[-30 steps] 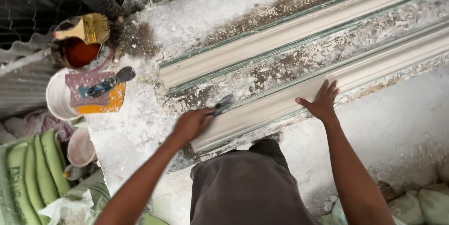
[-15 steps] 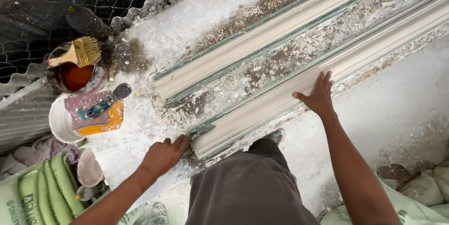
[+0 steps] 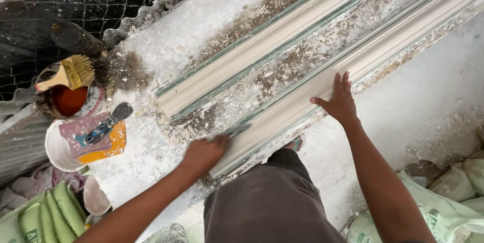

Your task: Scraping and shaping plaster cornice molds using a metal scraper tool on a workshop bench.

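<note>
White plaster dust covers the floor (image 3: 212, 26), where two long pale moulding strips lie side by side; the nearer moulding (image 3: 302, 104) runs diagonally just in front of my knees. My right hand (image 3: 340, 102) rests flat on it with fingers spread, while my left hand (image 3: 204, 153) is closed around a small scraper (image 3: 236, 131), blurred, touching the strip's near end. Off to my left sit a white bucket (image 3: 58, 149), a trowel (image 3: 106, 126) and a brush (image 3: 70, 74) on a paint tin.

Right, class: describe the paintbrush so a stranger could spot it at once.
Start at the wire mesh fence on the left. Below it stands a round tin of reddish-brown liquid. The paintbrush lies across its rim, the only tool with yellow bristles and a pale handle.
</note>
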